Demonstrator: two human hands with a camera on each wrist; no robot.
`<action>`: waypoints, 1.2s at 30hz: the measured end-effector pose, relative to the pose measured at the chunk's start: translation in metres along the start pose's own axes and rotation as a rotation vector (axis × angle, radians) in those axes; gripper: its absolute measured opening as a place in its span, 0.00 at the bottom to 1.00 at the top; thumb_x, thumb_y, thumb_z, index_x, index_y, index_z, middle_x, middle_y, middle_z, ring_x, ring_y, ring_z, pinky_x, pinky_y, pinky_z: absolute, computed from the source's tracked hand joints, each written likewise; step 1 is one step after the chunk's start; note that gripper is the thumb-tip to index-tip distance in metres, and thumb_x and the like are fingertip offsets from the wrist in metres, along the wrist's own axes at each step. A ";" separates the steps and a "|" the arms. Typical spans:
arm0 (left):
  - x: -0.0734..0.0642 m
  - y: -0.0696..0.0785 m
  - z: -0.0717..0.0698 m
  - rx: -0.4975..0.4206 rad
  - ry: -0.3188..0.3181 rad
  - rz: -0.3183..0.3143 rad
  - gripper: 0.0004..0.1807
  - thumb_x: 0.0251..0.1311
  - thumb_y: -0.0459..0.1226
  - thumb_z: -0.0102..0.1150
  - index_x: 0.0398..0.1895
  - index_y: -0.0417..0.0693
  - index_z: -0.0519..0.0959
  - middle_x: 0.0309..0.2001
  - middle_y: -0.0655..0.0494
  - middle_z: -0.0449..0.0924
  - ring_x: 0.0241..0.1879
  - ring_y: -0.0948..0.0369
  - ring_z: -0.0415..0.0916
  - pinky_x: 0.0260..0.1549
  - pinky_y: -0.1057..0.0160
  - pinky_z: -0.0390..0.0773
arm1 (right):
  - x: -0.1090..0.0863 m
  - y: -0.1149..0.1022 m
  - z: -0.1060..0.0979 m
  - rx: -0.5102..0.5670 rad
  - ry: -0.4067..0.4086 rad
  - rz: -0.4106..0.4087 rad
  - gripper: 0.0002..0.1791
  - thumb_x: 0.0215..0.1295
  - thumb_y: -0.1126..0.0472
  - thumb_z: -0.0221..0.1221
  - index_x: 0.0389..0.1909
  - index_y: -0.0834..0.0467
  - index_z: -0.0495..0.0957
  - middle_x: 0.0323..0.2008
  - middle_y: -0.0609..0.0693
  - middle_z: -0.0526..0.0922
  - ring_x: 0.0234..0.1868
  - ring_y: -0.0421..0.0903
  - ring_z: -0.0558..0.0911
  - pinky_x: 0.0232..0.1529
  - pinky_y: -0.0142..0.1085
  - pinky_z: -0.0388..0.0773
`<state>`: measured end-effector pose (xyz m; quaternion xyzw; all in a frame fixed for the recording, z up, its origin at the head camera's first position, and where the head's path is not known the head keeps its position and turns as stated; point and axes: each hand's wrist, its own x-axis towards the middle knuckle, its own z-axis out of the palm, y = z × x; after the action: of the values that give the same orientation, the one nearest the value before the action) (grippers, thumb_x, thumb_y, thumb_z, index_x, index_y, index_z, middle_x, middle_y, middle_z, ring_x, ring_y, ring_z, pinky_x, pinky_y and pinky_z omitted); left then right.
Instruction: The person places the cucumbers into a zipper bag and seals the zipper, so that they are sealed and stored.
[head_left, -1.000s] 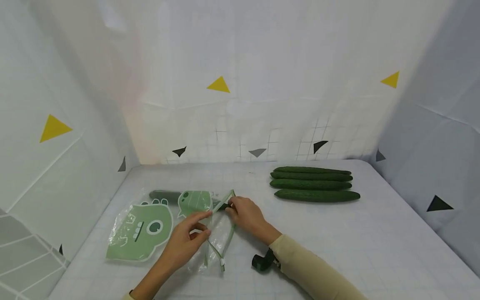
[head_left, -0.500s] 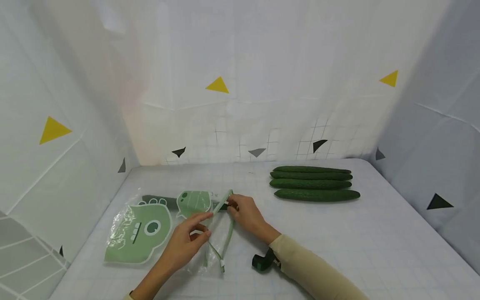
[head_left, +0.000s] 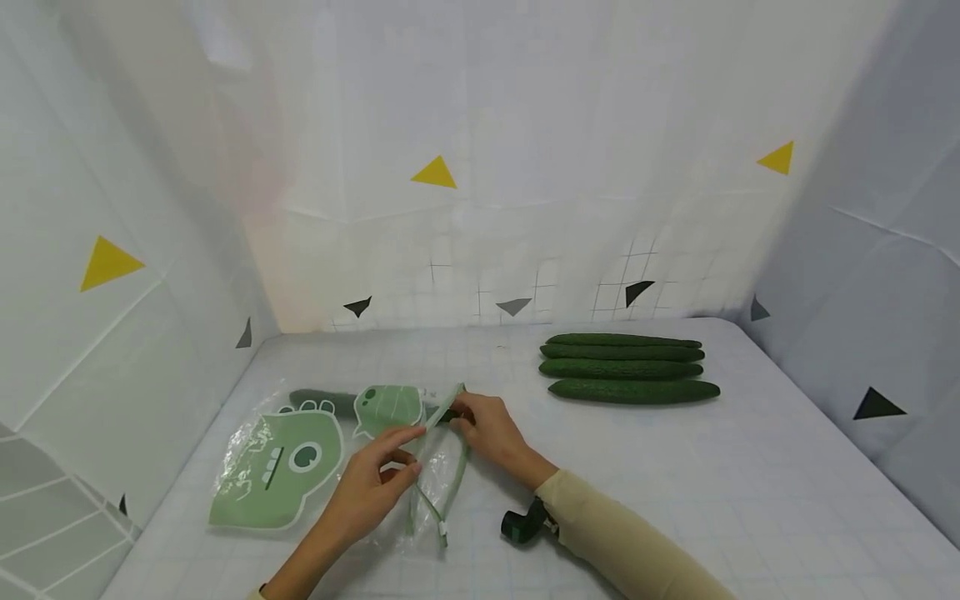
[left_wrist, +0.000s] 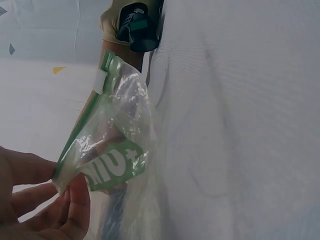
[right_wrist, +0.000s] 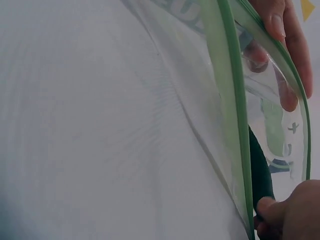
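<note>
A clear zip bag with a green cartoon print (head_left: 281, 471) lies on the left half of the table, its green-edged mouth facing right and held apart. One cucumber (head_left: 322, 402) lies mostly inside it, showing through the plastic. My left hand (head_left: 378, 475) pinches the bag's near edge between thumb and fingers; the left wrist view shows the bag's film (left_wrist: 110, 145) raised there, by the white slider. At the mouth, my right hand (head_left: 491, 429) grips the cucumber's right end. Dark green cucumber skin (right_wrist: 260, 165) appears between the mouth's two edges in the right wrist view.
Several loose cucumbers (head_left: 633, 392) lie side by side at the back right. A dark wrist-worn device (head_left: 522, 527) hangs below the right sleeve (head_left: 622, 533). White sheeting (head_left: 525, 167) with yellow and black triangles walls the table on three sides.
The cucumber's far end has shifted slightly left within the bag, and the bag's printed part has slid a little left with it. Both hands stay nearly in place.
</note>
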<state>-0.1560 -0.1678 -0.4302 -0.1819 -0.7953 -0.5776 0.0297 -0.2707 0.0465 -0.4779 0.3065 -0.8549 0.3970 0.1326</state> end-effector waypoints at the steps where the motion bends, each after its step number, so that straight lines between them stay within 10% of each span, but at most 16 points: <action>1: 0.000 0.000 0.000 0.003 0.002 0.001 0.26 0.67 0.22 0.63 0.68 0.39 0.77 0.65 0.41 0.75 0.49 0.42 0.81 0.43 0.62 0.84 | 0.000 0.000 0.000 0.017 0.005 -0.004 0.09 0.66 0.69 0.70 0.45 0.57 0.84 0.38 0.49 0.89 0.37 0.41 0.85 0.38 0.35 0.82; 16: -0.003 0.003 0.003 0.005 0.062 -0.062 0.26 0.65 0.23 0.66 0.66 0.45 0.80 0.63 0.50 0.77 0.48 0.52 0.82 0.42 0.64 0.84 | -0.003 -0.004 -0.010 -0.056 -0.020 0.048 0.05 0.67 0.67 0.70 0.40 0.56 0.85 0.36 0.45 0.85 0.35 0.40 0.82 0.36 0.35 0.81; 24: -0.001 0.008 0.001 -0.035 0.084 -0.066 0.32 0.62 0.22 0.67 0.71 0.44 0.75 0.62 0.45 0.76 0.48 0.51 0.81 0.43 0.62 0.84 | -0.022 0.002 -0.075 -0.077 -0.002 0.003 0.08 0.68 0.66 0.69 0.46 0.60 0.85 0.41 0.47 0.86 0.39 0.43 0.83 0.36 0.37 0.82; 36: -0.003 0.012 0.004 -0.057 0.140 -0.087 0.30 0.59 0.19 0.67 0.66 0.41 0.77 0.61 0.46 0.78 0.46 0.53 0.80 0.44 0.62 0.83 | -0.069 0.056 -0.181 -0.212 0.119 0.143 0.09 0.69 0.67 0.68 0.47 0.63 0.85 0.41 0.53 0.87 0.42 0.51 0.85 0.39 0.47 0.84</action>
<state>-0.1486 -0.1618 -0.4219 -0.1071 -0.7817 -0.6120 0.0546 -0.2559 0.2409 -0.4263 0.2050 -0.9024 0.3303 0.1861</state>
